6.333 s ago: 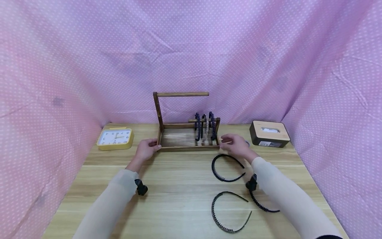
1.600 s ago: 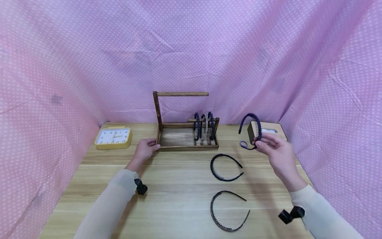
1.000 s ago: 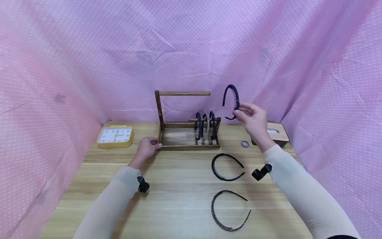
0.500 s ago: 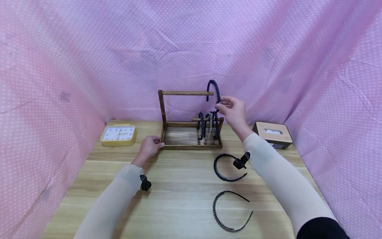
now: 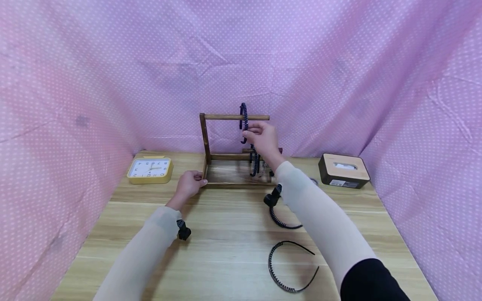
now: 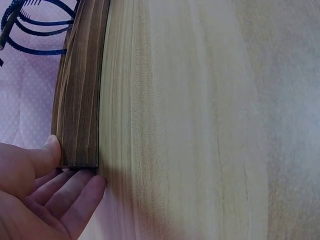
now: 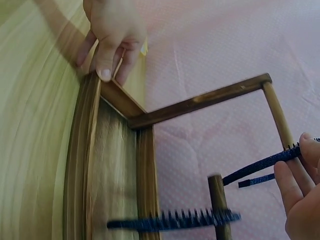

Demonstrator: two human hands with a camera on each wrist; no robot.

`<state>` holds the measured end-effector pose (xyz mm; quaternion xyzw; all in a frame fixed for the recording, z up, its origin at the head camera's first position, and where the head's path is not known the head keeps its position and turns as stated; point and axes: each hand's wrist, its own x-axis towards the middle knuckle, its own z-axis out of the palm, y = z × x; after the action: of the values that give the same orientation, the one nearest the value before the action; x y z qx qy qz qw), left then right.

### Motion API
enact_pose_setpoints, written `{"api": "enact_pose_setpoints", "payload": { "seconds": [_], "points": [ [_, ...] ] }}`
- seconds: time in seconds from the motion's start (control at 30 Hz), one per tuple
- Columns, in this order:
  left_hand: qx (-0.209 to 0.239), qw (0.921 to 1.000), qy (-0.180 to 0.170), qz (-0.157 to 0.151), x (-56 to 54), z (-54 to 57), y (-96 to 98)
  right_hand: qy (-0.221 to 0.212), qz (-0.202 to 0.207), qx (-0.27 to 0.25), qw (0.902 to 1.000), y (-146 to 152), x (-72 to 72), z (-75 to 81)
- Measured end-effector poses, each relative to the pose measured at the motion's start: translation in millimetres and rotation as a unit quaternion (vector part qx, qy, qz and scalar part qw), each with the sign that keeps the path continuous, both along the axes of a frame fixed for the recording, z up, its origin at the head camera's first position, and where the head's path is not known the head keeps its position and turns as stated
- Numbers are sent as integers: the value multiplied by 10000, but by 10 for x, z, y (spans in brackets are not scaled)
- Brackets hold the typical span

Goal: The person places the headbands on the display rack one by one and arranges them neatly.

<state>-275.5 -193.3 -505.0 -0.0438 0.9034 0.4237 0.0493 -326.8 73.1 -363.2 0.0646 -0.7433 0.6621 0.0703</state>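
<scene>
A brown wooden rack point(image 5: 222, 186) with a tray base stands at the back of the table. My left hand point(image 5: 187, 184) holds its front left corner, the thumb over the rim point(image 6: 80, 115). Over the rack's upper rod point(image 5: 222, 117) hangs a dark toothed headband point(image 5: 244, 112), about two thirds of the way out. My right hand point(image 5: 265, 140) pinches this headband point(image 7: 265, 162) between thumb and fingers below the rod. Several headbands hang on the shorter lower rod; the leftmost headband point(image 5: 254, 163) shows best, the others partly behind my right hand.
Two dark headbands lie on the table point(image 5: 218, 251): one headband point(image 5: 276, 271) near the front, another headband point(image 5: 278, 219) partly under my right forearm. A yellow clock point(image 5: 150, 170) stands left, a tissue box point(image 5: 344, 170) right. Pink dotted cloth point(image 5: 241, 54) surrounds the table.
My right hand let go of the rack's right side, picked up a headband from the table's right and brought it left over the upper rod. My left hand has stayed at the rack's corner.
</scene>
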Motion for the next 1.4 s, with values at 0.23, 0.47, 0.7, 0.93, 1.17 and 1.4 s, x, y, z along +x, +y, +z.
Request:
{"api": "enact_pose_setpoints", "payload": {
  "seconds": [0.23,0.47,0.7,0.93,1.17,1.4],
  "points": [
    [183,9998,-128,-8,16,-1,8,-165,288,-23,9994,-304,-45,-12],
    [160,9998,-132,17,5,-15,40,-98,488,298,9983,-501,-86,25],
    [84,9998,-142,51,-2,-5,23,-108,618,563,9964,-712,-74,28],
    [-15,9999,-77,92,5,23,12,-263,681,700,9949,-847,-96,32],
    [-23,9999,-60,83,11,50,24,-156,653,1029,9924,-903,-108,-8],
    [-24,9997,-157,173,3,38,22,-214,642,1094,9917,-932,-102,-44]
  ]
}}
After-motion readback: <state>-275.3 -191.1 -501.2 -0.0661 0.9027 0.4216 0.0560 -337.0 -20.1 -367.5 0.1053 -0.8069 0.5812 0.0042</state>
